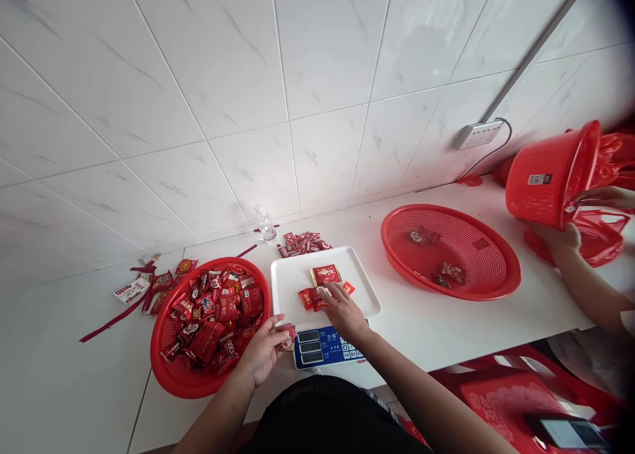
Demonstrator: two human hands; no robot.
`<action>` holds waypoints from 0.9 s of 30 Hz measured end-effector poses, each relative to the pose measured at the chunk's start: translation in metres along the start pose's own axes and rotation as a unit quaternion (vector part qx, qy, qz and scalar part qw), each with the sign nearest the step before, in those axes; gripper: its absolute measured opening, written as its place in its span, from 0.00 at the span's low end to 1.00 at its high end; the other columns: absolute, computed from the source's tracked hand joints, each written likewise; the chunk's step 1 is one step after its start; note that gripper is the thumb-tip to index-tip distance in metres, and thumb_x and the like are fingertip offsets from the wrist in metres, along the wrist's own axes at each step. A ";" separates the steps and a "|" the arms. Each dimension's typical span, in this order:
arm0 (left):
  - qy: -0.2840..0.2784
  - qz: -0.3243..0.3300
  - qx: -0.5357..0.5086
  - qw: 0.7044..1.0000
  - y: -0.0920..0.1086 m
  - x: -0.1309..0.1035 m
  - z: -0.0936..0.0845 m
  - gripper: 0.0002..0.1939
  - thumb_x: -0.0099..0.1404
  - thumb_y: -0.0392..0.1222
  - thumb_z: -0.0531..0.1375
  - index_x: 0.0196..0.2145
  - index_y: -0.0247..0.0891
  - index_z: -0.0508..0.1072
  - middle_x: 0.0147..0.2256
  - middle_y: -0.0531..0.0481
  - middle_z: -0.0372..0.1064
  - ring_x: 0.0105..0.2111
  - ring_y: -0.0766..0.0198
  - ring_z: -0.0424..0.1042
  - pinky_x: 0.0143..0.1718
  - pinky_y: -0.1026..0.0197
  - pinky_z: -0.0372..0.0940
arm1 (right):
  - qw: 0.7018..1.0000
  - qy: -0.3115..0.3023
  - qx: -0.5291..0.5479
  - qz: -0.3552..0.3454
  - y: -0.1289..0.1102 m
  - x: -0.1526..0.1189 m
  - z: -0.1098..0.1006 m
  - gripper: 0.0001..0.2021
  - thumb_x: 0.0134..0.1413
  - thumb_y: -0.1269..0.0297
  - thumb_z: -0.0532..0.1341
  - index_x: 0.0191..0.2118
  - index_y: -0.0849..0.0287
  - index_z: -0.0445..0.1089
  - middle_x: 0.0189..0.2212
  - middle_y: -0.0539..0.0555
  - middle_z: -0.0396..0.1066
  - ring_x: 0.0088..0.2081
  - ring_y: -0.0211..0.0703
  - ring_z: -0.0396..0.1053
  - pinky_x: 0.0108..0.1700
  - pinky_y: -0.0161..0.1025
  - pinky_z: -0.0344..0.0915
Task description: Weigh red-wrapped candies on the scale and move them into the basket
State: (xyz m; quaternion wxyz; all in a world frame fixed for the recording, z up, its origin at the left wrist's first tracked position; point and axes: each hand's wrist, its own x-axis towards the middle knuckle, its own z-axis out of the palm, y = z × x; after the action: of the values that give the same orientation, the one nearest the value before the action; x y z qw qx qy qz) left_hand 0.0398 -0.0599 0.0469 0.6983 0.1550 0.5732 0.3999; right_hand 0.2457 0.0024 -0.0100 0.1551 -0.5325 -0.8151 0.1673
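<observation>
My left hand (pixel 262 349) is closed on a small red candy packet (pixel 288 336) at the front left corner of a digital scale (pixel 327 348). Over the scale's white tray (pixel 364 278), my right hand (pixel 342 312) has its fingertips on red candy packets (pixel 308 298); whether it grips one is hard to tell. A larger red and gold packet (pixel 326 274) lies behind them on the tray. Left of the scale stands a red basket (pixel 161 364) heaped with red-wrapped sweets (pixel 211 308).
Right of the scale, a wide red basket (pixel 397 259) holds a few packets. Another person's hands (pixel 563 239) hold a tilted red basket (pixel 533 169). A bottle (pixel 266 227) and a packet pile (pixel 302 243) stand behind the tray. Ribbon (pixel 106 327) lies far left.
</observation>
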 end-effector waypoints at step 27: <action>0.168 0.246 0.350 0.888 0.002 0.005 -0.040 0.12 0.55 0.43 0.56 0.37 0.39 0.70 0.41 0.46 0.71 0.39 0.58 0.69 0.42 0.59 0.61 | 0.985 -0.125 -0.019 0.114 0.026 0.021 -0.012 0.26 0.59 0.49 0.43 0.61 0.51 0.49 0.63 0.53 0.46 0.64 0.53 0.36 0.60 0.59 0.37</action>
State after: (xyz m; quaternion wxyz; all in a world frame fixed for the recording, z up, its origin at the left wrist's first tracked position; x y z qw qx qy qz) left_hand 0.0019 -0.0649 0.0333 0.3712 0.4561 0.7282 0.3521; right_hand 0.2634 0.0330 -0.0090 0.0214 -0.5997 -0.7649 0.2341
